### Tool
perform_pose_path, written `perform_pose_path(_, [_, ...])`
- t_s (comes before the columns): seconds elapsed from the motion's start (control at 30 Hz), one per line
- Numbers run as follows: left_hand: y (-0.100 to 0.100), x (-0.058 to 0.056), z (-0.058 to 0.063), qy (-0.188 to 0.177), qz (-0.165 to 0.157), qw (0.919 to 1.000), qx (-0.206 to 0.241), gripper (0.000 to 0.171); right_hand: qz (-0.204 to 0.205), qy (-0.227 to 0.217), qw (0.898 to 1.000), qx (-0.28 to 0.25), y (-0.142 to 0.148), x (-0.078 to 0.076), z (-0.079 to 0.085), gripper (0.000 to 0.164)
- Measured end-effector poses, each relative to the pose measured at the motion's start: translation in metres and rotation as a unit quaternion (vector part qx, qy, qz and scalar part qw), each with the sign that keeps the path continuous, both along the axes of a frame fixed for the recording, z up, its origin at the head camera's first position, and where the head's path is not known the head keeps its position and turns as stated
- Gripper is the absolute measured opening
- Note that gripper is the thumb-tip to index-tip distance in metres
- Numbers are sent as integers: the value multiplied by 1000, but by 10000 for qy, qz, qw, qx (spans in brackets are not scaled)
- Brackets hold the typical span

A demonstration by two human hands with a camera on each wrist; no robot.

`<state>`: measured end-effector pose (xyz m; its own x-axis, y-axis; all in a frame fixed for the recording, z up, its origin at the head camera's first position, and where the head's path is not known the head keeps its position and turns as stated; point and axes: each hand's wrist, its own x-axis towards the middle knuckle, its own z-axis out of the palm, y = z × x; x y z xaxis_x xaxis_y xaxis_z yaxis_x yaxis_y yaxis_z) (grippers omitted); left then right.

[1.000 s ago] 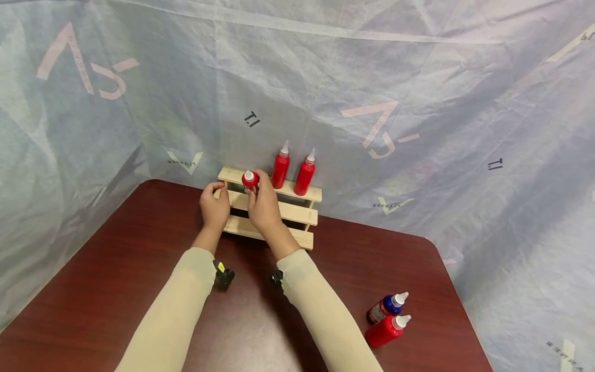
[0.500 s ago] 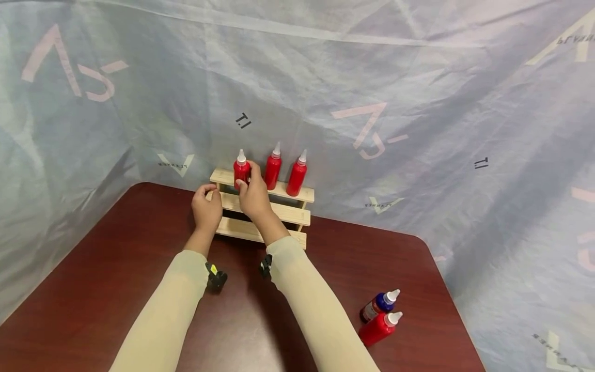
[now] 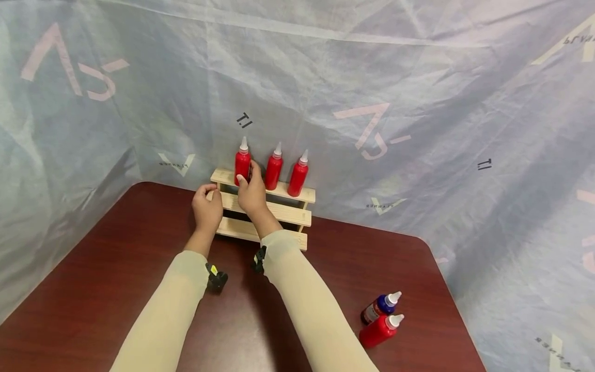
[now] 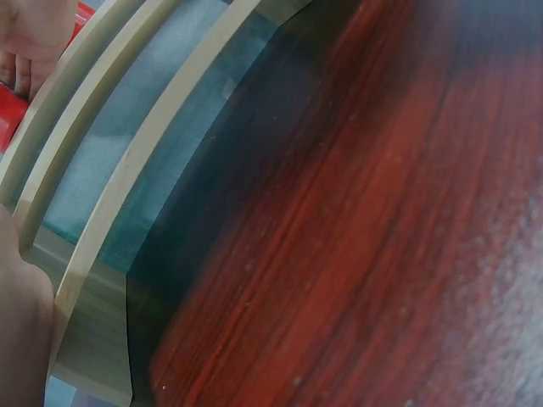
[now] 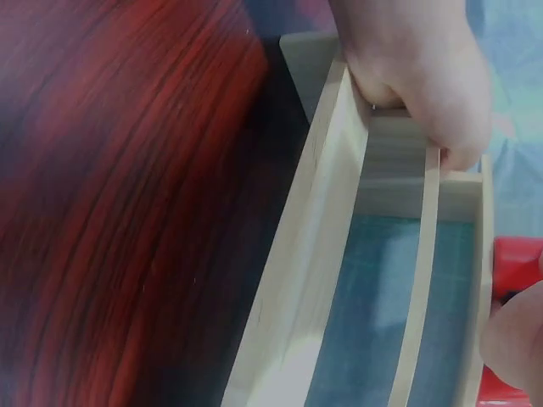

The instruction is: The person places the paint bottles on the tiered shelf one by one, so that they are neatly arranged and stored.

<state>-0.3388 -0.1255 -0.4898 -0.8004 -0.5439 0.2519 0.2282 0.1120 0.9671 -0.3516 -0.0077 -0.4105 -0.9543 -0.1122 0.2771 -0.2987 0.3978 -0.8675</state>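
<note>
Two cream sleeves reach in from the near edge, each with a small black device at the wrist, above a reddish-brown bench. Toward the near right of the bench, a plain red bottle sits just beside a labelled blue bottle, both with white nozzles; whether they touch cannot be told.

Farther in, the left hand has its fingers and thumb curled about the left end of a pale three-tier wooden rack. Just to its right, the right hand holds the left-hand red bottle, thumb in front and fingers wrapped around the side. That bottle is upright at the left part of the top tier, its base partly hidden by the hand. The middle red bottle and right-hand red bottle stand apart along the same tier. Behind everything hangs creased grey printed sheeting.
</note>
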Motion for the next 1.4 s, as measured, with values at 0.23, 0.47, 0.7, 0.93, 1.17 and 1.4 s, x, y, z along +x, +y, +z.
perform_pose_path(0.23, [-1,2,3,-25,50,10000,-25,24,-95,-65,9997,197,-4,-3,-1,59])
perform_pose_path(0.47, [-1,3,1,-58,22,10000,-40,23,-218,-214,9995,41,-6,-1,3,61])
perform_pose_path(0.7, [-3,2,-1,-71,15,10000,-40,24,-383,-290,9985,-247,-6,-1,3,75])
perform_pose_path(0.93, [0,1,0,-121,4,9999,-57,25,-491,-145,9987,-2,-6,-1,4,63])
perform_pose_path(1.17, [4,-2,2,-90,-49,9999,-23,24,-609,-43,9976,337,-5,1,6,54])
perform_pose_path(1.4, [1,2,3,-119,32,9999,-54,23,-552,-143,9973,462,-7,3,1,57])
